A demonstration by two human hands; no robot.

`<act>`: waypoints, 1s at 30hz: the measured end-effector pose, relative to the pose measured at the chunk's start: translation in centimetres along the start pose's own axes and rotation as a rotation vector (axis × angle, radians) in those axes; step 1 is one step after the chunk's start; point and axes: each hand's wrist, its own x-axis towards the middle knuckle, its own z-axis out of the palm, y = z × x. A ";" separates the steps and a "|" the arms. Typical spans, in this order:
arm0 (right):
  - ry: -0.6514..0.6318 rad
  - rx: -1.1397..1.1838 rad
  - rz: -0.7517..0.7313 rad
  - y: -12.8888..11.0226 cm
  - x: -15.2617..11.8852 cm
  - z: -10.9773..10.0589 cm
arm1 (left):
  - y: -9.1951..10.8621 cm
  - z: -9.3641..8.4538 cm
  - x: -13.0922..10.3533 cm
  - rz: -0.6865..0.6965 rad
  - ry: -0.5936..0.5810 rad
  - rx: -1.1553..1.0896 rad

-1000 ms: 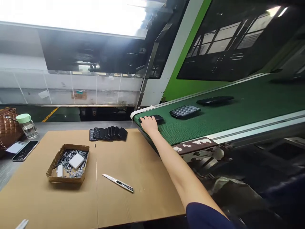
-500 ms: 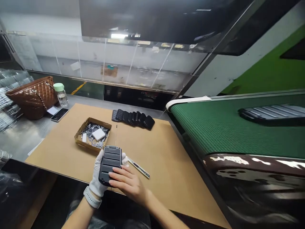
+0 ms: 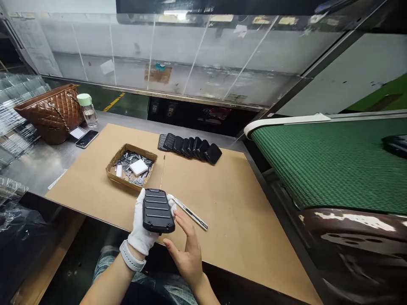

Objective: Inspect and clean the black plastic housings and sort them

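Observation:
My left hand (image 3: 140, 226), in a white glove, grips a black ribbed plastic case (image 3: 157, 210) from beneath, its ridged face turned up. Close by on the right is my bare right hand (image 3: 188, 250), its thumb and fingers apart with nothing between them; the fingertips are near the case's right edge. Beyond the case stands a shallow cardboard box (image 3: 116, 180) holding many small metal pieces and two white blocks. A white utility knife (image 3: 190, 212) lies on the cardboard sheet just right of my hands.
Several black cases (image 3: 187, 148) lie overlapped in a row at the sheet's far edge. A green conveyor belt (image 3: 333, 169) runs along the right, bearing a dark item. At the far left are a brown handbag (image 3: 54, 112), a bottle (image 3: 89, 112) and a phone (image 3: 87, 139).
My right hand has come off the face of the case and opened beside it. The case now tilts differently in my left hand. The view has shifted down and to the left.

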 end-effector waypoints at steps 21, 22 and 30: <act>0.023 0.025 0.078 -1.6 -1.2 0.3 | -0.6 0.2 -1.3 -0.102 0.014 -0.042; 0.026 0.022 0.074 -1.7 -1.1 0.3 | -0.5 0.3 -1.3 -0.106 0.006 -0.042; -0.014 -0.081 0.039 -2.0 -1.3 0.7 | -1.1 -1.8 -0.9 -0.026 0.088 0.117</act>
